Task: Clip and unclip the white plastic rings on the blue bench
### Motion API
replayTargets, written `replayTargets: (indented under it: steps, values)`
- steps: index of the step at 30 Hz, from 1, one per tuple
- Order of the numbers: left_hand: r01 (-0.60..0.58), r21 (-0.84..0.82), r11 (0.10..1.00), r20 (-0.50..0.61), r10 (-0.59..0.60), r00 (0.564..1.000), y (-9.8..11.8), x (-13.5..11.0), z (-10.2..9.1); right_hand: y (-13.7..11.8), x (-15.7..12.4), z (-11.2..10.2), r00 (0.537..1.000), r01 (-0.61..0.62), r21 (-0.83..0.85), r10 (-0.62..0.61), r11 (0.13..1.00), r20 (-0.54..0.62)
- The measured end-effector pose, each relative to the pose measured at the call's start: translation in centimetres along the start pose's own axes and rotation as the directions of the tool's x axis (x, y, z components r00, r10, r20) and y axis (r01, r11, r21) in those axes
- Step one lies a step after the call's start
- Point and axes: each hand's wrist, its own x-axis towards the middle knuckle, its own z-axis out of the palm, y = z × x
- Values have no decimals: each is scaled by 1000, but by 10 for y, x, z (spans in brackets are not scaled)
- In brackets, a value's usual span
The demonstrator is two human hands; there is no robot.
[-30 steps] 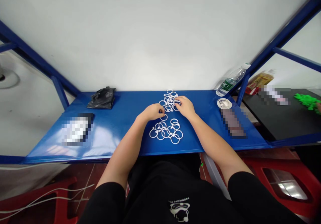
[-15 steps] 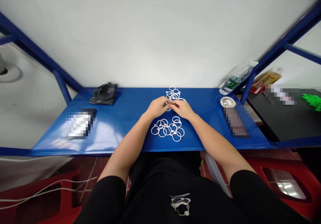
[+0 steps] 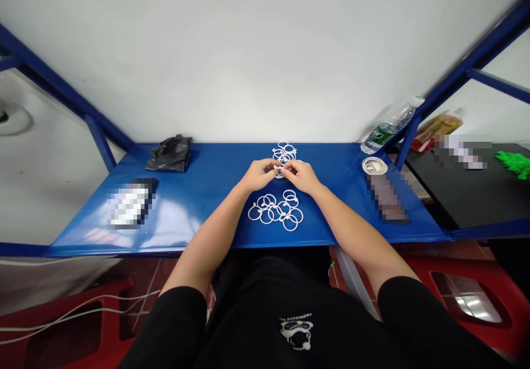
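Note:
My left hand (image 3: 259,174) and my right hand (image 3: 302,175) meet above the blue table (image 3: 207,192), fingertips pinched together on a small white ring (image 3: 278,168) between them. Just behind the hands lies a pile of white rings (image 3: 284,150). In front of the hands, nearer to me, several white rings (image 3: 276,212) lie spread flat on the table.
A crumpled black bag (image 3: 169,154) lies at the back left, a blurred dark flat object (image 3: 129,204) at the left. At the right are a roll of white tape (image 3: 374,166), a water bottle (image 3: 389,125) and a blue frame post (image 3: 403,140). Red stools stand below.
My hands lifted off the table by the ring pile and came together, pinching a ring between them. The view shifted slightly.

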Motion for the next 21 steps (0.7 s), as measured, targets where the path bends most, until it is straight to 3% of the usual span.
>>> replayTargets:
  steps: [21]
  values:
    - [-36, 71, 997, -52, 39, 998, 7, 2, -2, -1, -1, 3, 998, -5, -12, 5, 1000, 61]
